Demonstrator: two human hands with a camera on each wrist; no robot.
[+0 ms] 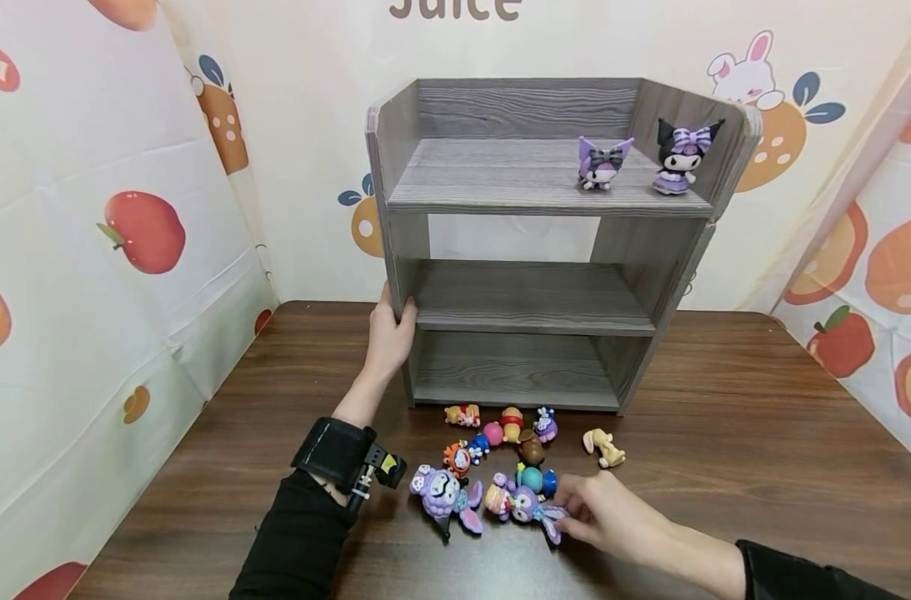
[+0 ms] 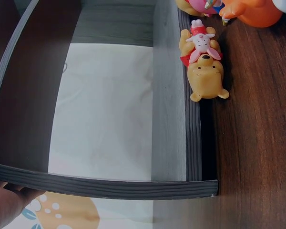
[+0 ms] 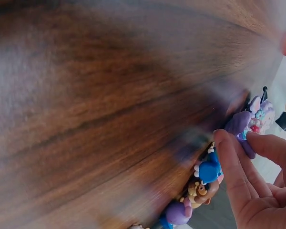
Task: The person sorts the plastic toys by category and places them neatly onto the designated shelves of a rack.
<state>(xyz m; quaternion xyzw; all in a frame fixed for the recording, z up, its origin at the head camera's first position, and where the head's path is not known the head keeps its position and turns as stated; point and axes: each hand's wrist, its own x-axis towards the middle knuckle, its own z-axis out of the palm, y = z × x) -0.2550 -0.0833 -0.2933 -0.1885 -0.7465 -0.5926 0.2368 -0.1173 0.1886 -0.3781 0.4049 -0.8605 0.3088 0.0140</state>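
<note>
My left hand (image 1: 390, 333) grips the left side panel of a grey wooden shelf unit (image 1: 530, 329), thumb at the front edge; in the left wrist view most of that hand (image 2: 9, 205) is out of frame. At the front of the table, my right hand (image 1: 613, 512) pinches the long ear of a purple rabbit figurine (image 1: 526, 502). In the right wrist view, the thumb and fingers of the right hand (image 3: 257, 186) stand either side of the purple figurine (image 3: 238, 123). Beside it lie a teal-and-blue figurine (image 1: 532, 477) and a larger lilac figurine (image 1: 440, 492) with pink-lined ears.
Two dark-eared figurines, one purple-hooded (image 1: 600, 164) and one black-hooded (image 1: 680, 158), stand on the top shelf at right. Several small figurines, among them a yellow bear (image 1: 512, 423), lie before the unit. A cream long-eared figurine (image 1: 603, 447) lies apart on the brown table (image 1: 763, 417).
</note>
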